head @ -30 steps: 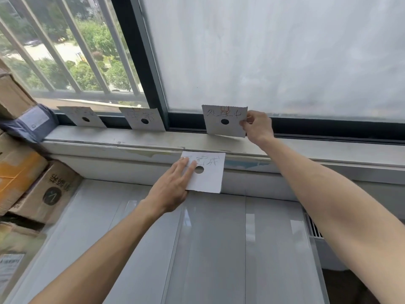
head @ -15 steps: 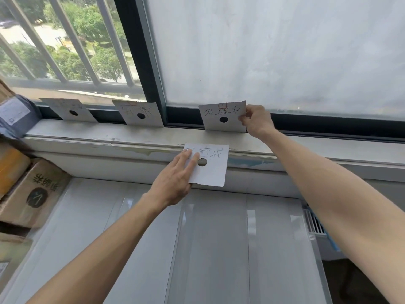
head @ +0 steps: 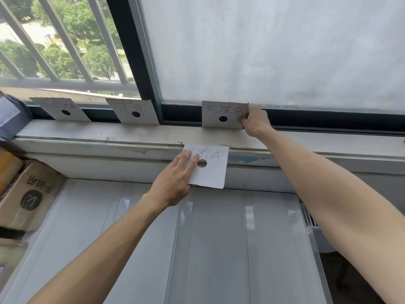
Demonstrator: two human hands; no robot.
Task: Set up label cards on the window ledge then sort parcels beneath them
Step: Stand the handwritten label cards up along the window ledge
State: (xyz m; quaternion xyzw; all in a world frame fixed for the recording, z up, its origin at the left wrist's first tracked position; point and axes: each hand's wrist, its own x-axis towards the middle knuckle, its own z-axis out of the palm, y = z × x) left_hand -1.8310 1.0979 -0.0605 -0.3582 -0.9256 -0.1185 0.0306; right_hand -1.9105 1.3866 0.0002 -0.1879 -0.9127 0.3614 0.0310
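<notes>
White card [head: 211, 172] half-hidden under left hand [head: 173, 183], writing partly covered.

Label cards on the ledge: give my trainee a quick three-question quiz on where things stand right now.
1. How many cards lean against the window?
2. True or false: the right hand grips the third card by its right edge.
3. The left hand holds the fourth card: A) upright on the ledge, B) flat against the wall below the ledge, C) over a box.

Key: 1) three; 2) true; 3) B.
</notes>
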